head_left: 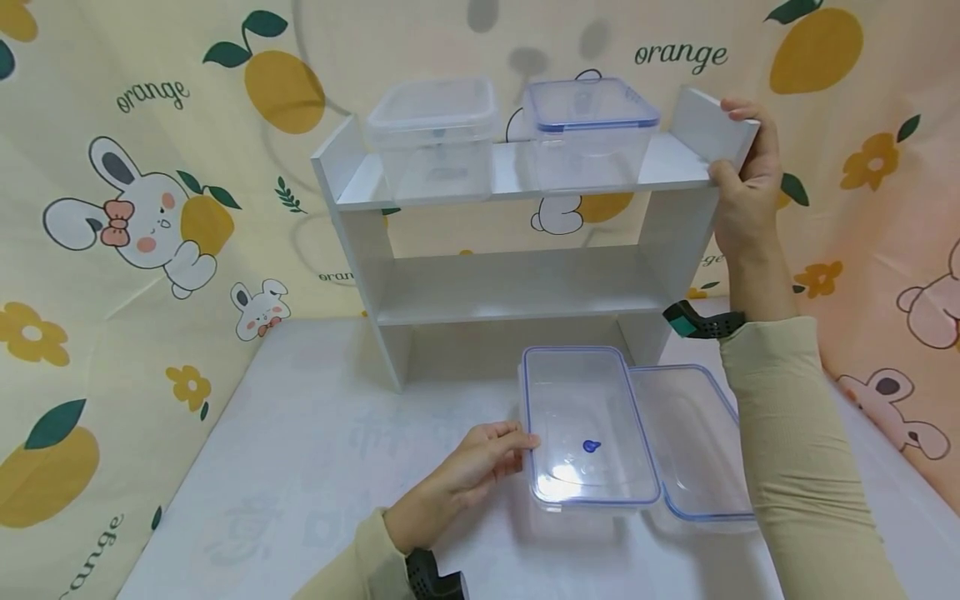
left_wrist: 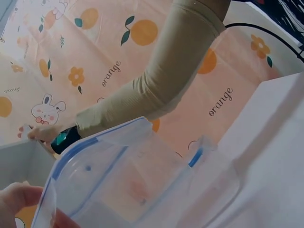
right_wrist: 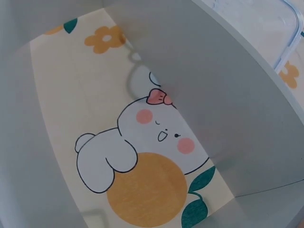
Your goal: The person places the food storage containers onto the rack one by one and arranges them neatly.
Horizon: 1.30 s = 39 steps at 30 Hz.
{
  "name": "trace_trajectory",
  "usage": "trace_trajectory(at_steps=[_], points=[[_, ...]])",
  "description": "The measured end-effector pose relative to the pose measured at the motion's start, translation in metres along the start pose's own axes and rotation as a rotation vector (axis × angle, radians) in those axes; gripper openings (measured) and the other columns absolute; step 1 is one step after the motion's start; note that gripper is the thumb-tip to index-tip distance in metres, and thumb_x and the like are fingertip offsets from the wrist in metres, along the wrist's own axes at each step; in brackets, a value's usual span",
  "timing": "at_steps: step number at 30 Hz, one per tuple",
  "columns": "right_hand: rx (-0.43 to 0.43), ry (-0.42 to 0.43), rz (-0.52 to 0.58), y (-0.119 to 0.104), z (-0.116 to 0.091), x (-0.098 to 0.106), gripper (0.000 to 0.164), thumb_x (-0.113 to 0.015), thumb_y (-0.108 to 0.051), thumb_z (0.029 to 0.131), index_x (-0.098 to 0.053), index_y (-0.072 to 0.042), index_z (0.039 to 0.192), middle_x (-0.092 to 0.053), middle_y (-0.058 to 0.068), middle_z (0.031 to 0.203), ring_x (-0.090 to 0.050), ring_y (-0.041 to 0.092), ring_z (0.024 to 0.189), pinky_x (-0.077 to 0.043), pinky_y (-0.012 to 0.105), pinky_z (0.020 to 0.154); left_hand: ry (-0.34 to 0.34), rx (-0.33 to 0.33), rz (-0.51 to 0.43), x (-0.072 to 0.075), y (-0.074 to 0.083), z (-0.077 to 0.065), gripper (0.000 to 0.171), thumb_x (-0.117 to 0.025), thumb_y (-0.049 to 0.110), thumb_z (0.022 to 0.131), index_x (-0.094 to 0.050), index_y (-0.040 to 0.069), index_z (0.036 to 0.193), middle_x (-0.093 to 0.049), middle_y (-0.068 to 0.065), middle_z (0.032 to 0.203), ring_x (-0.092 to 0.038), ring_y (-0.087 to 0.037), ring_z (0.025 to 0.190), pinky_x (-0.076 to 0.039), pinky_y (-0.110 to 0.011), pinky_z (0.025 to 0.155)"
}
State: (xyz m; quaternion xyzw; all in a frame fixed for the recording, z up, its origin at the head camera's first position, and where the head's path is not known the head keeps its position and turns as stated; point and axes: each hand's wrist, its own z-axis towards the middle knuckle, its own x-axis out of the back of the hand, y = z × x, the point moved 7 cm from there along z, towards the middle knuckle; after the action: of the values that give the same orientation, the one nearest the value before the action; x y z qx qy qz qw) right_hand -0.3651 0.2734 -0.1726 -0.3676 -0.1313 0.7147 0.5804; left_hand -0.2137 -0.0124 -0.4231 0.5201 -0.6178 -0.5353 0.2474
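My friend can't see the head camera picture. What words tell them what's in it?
A person's left hand holds the edge of a clear, blue-rimmed container, and the right hand grips the side of a white shelf unit. Two clear boxes stand on its top shelf. Another clear, blue-rimmed piece is partly behind the right sleeve.

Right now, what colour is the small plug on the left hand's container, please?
The plug is blue, clearest in the head view.

left hand [head_left: 480, 462] low, thumb and fingers pinching, right arm [head_left: 795, 433] extended upward, right hand [head_left: 752, 183] raised, gripping
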Motion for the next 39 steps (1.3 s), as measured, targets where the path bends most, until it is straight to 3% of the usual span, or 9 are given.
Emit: trace_trajectory(at_steps=[6,31,39], points=[[0.000,0.000,0.000,-0.001,0.000,0.001,0.048,-0.037,0.019,0.081,-0.053,-0.012,0.112,-0.047,0.000,0.138,-0.037,0.021,0.128,-0.028,0.034,0.116,-0.023,-0.019,0.006,-0.002,0.008,-0.004,0.044,-0.062,0.013,0.086,-0.054,-0.013,0.121,-0.067,0.007,0.088,-0.060,-0.005,0.082,-0.052,-0.017,0.078],[-0.002,0.009,0.004,0.001,0.000,0.001,0.048,-0.038,0.021,0.081,-0.054,-0.012,0.112,-0.048,0.001,0.136,-0.038,0.021,0.128,-0.028,0.036,0.118,-0.107,-0.094,0.011,-0.008,0.043,-0.009,0.048,-0.059,0.012,0.087,-0.049,-0.016,0.124,-0.064,0.007,0.094,-0.061,-0.004,0.082,-0.053,-0.016,0.077],[-0.002,0.009,-0.004,0.000,0.000,0.001,0.048,-0.039,0.020,0.081,-0.054,-0.013,0.112,-0.048,0.001,0.137,-0.038,0.021,0.128,-0.028,0.036,0.117,-0.097,-0.128,0.000,-0.008,0.056,-0.012,0.045,-0.057,0.011,0.088,-0.050,-0.015,0.123,-0.064,0.008,0.094,-0.060,-0.004,0.081,-0.054,-0.015,0.075]])
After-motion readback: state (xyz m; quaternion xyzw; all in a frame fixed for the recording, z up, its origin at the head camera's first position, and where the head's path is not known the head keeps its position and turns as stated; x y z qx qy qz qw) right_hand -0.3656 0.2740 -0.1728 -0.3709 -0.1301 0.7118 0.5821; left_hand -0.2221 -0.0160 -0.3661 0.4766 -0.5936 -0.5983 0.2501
